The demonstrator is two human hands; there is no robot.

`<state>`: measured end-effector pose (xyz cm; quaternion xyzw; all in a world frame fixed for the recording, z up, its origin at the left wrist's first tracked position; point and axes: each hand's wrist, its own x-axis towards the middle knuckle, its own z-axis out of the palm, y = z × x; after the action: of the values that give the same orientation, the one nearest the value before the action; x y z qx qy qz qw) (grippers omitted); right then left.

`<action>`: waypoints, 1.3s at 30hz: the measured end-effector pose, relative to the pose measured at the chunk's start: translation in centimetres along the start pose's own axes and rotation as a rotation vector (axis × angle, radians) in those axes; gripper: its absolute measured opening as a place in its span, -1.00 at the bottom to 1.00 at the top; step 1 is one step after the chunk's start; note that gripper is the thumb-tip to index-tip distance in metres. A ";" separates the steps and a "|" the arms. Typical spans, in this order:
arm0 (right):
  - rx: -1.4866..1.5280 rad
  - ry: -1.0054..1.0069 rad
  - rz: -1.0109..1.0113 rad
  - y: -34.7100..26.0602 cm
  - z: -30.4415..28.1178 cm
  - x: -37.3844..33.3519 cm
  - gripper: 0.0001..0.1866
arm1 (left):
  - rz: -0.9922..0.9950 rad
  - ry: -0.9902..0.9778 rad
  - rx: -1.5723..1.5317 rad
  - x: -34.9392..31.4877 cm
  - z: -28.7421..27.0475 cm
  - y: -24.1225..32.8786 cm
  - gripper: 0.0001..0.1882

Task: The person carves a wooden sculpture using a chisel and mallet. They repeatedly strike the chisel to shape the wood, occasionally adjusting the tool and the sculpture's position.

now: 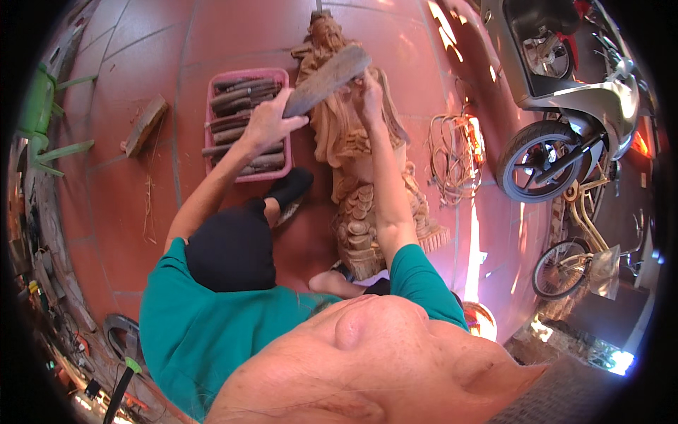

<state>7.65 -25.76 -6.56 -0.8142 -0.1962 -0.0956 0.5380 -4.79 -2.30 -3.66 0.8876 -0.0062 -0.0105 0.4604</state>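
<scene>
A long greyish-brown piece of wood (328,79), flat and blunt-ended, is held slantwise in the air. My left hand (272,121) is closed round its lower left end, thumb stretched along the near side. Close to its upper right end, my right hand (369,99) grips the wood, with some fingers hidden. Beneath lies a carved wooden statue (346,152) of a bearded, robed figure, its head pointing away from me. Beside it, under my left forearm, sits a pink plastic basket (210,106) filled with several dark-handled tools (244,95) whose kind I cannot make out.
A small wood block (146,127) lies on the red tiled floor (141,205) at left, near a green plastic chair (42,113). Right of the statue is a loose coil of cable (455,159). A motorbike (540,159) and a bicycle (565,268) stand farther right.
</scene>
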 end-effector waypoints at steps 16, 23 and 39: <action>-0.054 -0.046 -0.012 2.4 -1.6 1.6 -0.76 | 0.083 0.097 -0.186 0.0 -1.2 1.5 -0.29; -0.251 -0.066 -0.166 1.1 -1.2 1.6 -0.72 | 0.092 0.040 -0.076 0.0 -0.7 3.2 -0.32; 0.159 0.009 0.083 4.1 -3.1 0.1 -0.72 | 0.017 -0.036 -0.059 0.3 -0.8 1.6 -0.34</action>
<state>9.65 -29.97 -8.73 -0.7758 -0.1667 -0.0611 0.6055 -4.43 -2.56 -1.90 0.8733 -0.0215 -0.0226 0.4862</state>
